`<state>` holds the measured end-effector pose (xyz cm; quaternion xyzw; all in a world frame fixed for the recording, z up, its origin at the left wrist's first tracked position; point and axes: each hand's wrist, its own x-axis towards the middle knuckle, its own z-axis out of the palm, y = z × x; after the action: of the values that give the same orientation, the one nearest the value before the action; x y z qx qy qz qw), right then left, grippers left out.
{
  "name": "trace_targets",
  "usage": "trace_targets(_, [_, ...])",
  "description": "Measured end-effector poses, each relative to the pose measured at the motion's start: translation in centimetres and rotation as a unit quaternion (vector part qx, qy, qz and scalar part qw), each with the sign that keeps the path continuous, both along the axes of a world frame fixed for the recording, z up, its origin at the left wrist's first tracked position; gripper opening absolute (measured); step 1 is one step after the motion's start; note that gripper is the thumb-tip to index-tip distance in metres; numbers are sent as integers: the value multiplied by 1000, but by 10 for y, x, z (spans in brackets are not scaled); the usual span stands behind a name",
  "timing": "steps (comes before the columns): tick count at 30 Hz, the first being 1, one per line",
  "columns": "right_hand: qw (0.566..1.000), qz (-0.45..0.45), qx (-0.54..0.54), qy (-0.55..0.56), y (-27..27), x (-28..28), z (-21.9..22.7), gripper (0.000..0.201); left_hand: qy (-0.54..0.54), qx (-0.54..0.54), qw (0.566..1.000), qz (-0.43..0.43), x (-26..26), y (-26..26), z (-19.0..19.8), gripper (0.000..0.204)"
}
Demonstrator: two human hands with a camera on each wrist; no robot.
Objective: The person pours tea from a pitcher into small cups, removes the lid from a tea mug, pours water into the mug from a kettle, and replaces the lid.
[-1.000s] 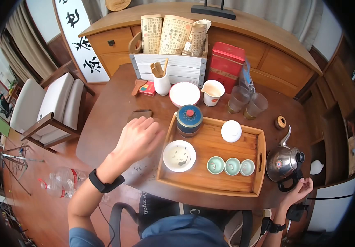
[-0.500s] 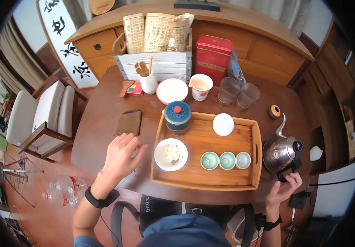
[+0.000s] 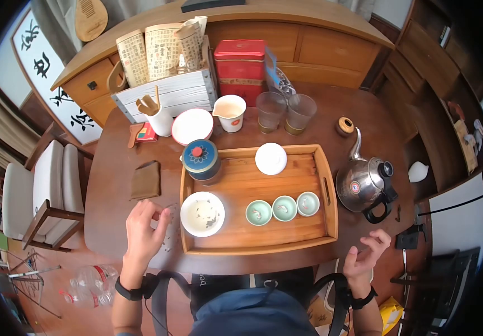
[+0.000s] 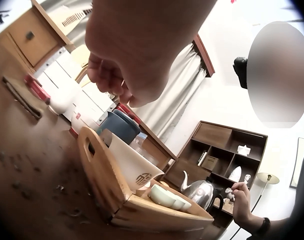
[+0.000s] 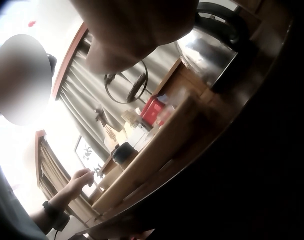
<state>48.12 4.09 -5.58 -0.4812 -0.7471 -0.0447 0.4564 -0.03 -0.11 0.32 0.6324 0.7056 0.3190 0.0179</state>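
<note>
My left hand [image 3: 146, 228] hovers near the table's front edge, left of the wooden tray [image 3: 264, 246], its fingers loosely bent around nothing. My right hand [image 3: 367, 259], fingers relaxed and bare of any object, is just in front of the steel kettle [image 3: 359, 182] and apart from its black handle. On the tray's left side is a white bowl [image 3: 203, 210] of pale liquid with dark leaf bits. Behind it stands a blue lidded jar [image 3: 201, 162] with a red knob. A round white piece [image 3: 271, 159] and three pale green cups [image 3: 284, 208] also sit on the tray.
Left of the tray lie a folded brown cloth [image 3: 145, 180] and scattered dark bits. Behind it stand a white-and-red bowl [image 3: 192, 126], a spouted pitcher [image 3: 230, 113], two tall glasses [image 3: 299, 113], a red tin [image 3: 241, 70] and a white utensil holder [image 3: 160, 122].
My right hand has come away from the kettle handle toward me. My left hand has drawn back and lowered toward the front edge, uncovering the brown cloth. The head view has turned right.
</note>
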Motion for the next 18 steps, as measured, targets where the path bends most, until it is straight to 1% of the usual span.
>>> trace_targets(5, [1000,3,-1,-21,-3,-3,2,29,-13,-11,1000,3,1,0,-4,18])
trace_targets(8, [999,38,-12,-26,4,-12,7,30,-24,-13,1000,10,1,-4,-4,16])
trace_targets(10, [994,66,-69,-47,10,-21,12,31,-31,-15,999,17,2,-7,-5,16])
trace_targets(11, [992,72,-89,-61,14,-30,20,36,-41,-11,999,14,4,-8,-5,15])
trace_targets(12, [991,77,-90,-64,19,-37,24,36,-52,-7,999,10,5,-11,-6,14])
trace_targets(15, [976,122,-154,-94,35,-55,33,44,-59,-13,998,17,10,-17,-7,13])
trace_targets(18, [966,134,-182,-127,48,-71,43,47,-72,-12,997,23,13,-22,-10,13])
